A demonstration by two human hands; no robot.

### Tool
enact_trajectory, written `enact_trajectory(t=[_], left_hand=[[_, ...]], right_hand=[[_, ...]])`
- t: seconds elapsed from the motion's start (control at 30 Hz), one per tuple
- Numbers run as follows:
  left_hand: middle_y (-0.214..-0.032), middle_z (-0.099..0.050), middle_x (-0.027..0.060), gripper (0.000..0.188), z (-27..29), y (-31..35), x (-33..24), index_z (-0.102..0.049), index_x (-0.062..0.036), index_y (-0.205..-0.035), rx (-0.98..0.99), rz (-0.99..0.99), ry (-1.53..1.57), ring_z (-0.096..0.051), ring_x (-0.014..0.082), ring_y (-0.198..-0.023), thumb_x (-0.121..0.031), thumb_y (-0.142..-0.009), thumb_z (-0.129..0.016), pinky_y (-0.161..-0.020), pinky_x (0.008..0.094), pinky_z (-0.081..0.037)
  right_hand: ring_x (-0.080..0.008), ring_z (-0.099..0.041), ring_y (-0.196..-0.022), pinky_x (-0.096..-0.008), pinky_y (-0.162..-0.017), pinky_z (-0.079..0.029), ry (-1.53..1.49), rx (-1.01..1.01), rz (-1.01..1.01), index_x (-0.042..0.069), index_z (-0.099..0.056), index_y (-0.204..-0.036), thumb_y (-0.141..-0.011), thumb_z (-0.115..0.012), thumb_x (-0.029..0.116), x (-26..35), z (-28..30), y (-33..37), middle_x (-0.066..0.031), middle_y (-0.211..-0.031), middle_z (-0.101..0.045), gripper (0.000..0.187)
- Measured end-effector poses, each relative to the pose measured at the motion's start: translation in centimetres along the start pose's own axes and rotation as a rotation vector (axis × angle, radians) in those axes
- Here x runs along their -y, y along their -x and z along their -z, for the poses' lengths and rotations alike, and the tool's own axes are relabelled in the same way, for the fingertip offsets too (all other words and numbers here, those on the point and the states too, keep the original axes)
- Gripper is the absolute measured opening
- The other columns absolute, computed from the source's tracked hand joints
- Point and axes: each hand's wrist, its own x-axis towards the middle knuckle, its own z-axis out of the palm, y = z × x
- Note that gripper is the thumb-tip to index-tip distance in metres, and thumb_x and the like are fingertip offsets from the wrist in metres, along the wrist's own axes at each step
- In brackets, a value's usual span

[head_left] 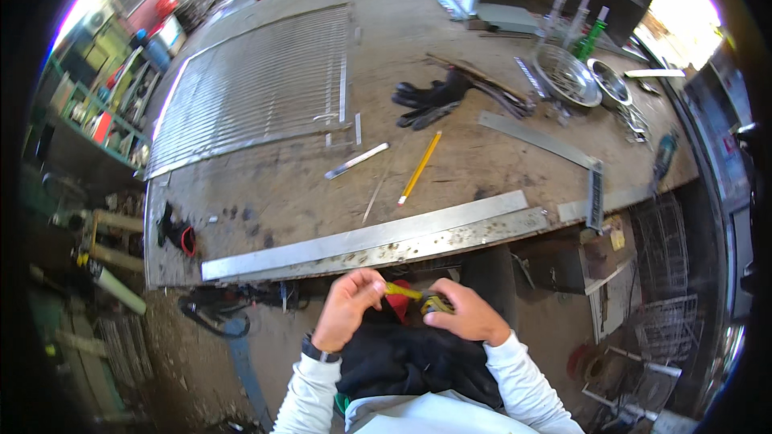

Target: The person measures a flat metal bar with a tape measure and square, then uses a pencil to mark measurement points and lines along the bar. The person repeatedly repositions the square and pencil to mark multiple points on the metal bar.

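Just off the near edge of a brown worktop, a yellow-and-black tape measure sits above a person's lap, its case wrapped by the closed right grip, while a short stretch of yellow blade reaches leftward to the left grip, whose thumb and fingertips appear to pinch its end. The blade's long axis runs side to side, tipped slightly away at the left; the case lies against the right palm. Straight ahead, 2 flat metal strips lie side by side along the edge, also running left to right. Beyond them rest a yellow pencil and a black glove. A ribbed panel fills the far left; a metal square lies at right.
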Motion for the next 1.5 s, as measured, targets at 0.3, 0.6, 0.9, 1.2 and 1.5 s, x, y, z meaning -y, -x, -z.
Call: enact_trajectory(t=[0.3, 0.6, 0.9, 1.2, 1.5], left_hand=[[-0.087, -0.063, 0.0000, 0.022, 5.3, -4.5, -7.9, -0.065, -0.0009, -0.112, -0.150, -0.249, 0.054, -0.058, 0.0072, -0.079, -0.020, -0.103, -0.064, -0.074, 0.0232, -0.047], [-0.101, -0.074, 0.0031, 0.026, 6.2, -16.0, -14.4, -0.072, 0.0001, -0.120, -0.307, -0.768, -0.135, -0.065, 0.0078, -0.087, -0.013, -0.098, -0.070, -0.079, 0.0220, -0.052], [-0.108, -0.075, 0.0070, 0.025, 8.5, -19.1, -15.7, -0.071, -0.0010, -0.122, -0.129, -0.611, -0.212, -0.070, 0.0121, -0.099, -0.011, -0.099, -0.068, -0.088, 0.0247, -0.055], [-0.104, -0.073, 0.0050, 0.029, 9.9, -19.2, -16.8, -0.070, 0.0004, -0.122, -0.114, -0.476, -0.452, -0.070, 0.0119, -0.094, -0.018, -0.101, -0.067, -0.089, 0.0263, -0.056], [-0.103, -0.072, 0.0043, 0.029, 9.9, -19.4, -16.7, -0.071, 0.0000, -0.119, -0.088, -0.420, -0.332, -0.069, 0.0116, -0.094, -0.022, -0.102, -0.066, -0.093, 0.0265, -0.054]], right_hand=[[-0.0386, -0.067, -0.099, -0.0412, -0.091, -0.052, 0.446, -0.181, 0.013, 0.000, -0.065, -0.113, -0.073, -0.078, 0.025, 4.8, 11.0, -2.1, -0.0209, -0.102, -0.069, 0.049], [-0.0237, -0.063, -0.097, -0.0337, -0.094, -0.048, 0.689, -0.335, 0.174, -0.001, -0.063, -0.117, -0.075, -0.072, 0.028, 13.2, 22.6, -12.7, -0.0147, -0.102, -0.067, 0.052], [-0.0251, -0.059, -0.090, -0.0328, -0.089, -0.046, 0.796, -0.281, 0.190, -0.003, -0.060, -0.110, -0.073, -0.069, 0.030, 14.1, 25.2, -16.6, -0.0144, -0.094, -0.062, 0.050], [-0.0241, -0.056, -0.086, -0.0317, -0.086, -0.045, 0.803, -0.285, 0.220, -0.002, -0.058, -0.105, -0.072, -0.069, 0.028, 13.8, 24.5, -17.0, -0.0133, -0.091, -0.059, 0.047], [-0.0188, -0.054, -0.081, -0.0299, -0.079, -0.045, 0.752, -0.229, 0.142, -0.001, -0.058, -0.103, -0.073, -0.068, 0.028, 15.1, 23.3, -16.6, -0.0106, -0.086, -0.056, 0.043]])
